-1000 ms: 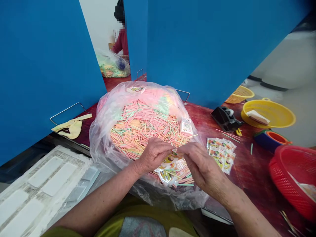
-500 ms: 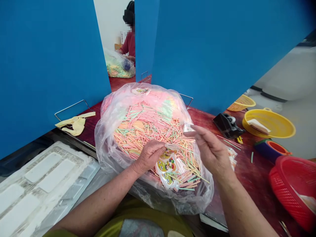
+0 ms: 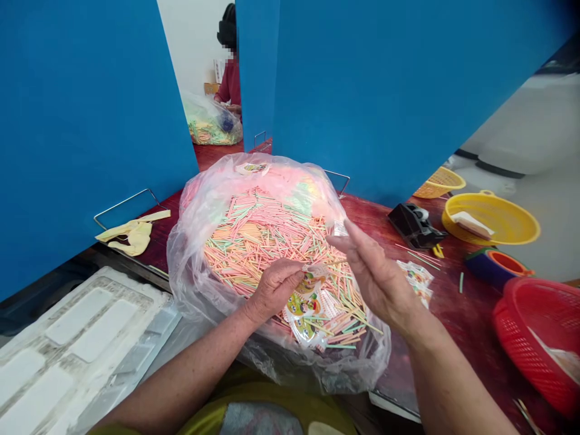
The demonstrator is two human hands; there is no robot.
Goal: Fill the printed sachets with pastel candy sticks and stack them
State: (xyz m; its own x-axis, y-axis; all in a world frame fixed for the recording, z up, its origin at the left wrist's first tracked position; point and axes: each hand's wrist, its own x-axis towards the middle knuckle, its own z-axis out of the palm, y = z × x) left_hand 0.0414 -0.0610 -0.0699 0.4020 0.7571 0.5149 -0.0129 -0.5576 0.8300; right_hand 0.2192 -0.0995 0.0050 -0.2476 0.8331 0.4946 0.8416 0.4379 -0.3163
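- Right hand [image 3: 378,281] sits lifted clear of the left now, apart from it, up over the sticks
- Right fingers [image 3: 357,238] open, straight, nothing visibly held; tips just beside a small white packet [image 3: 339,228]
- Left hand [image 3: 274,290] low, its fingers [image 3: 294,275] closed, pinching the edge of a printed sachet [image 3: 315,273]
- Sachet sits above loose pastel sticks [image 3: 263,254] in a clear plastic bag [image 3: 188,284], more cartoon sachets [image 3: 303,317] lying on them
- Step looks like one-sachet handling over the bag; next move seems to need right fingers back on it
- Sachet stack [image 3: 417,279] on red surface [image 3: 453,320], tape dispenser [image 3: 414,226], yellow basket [image 3: 489,217], red basket [image 3: 534,338] off to right
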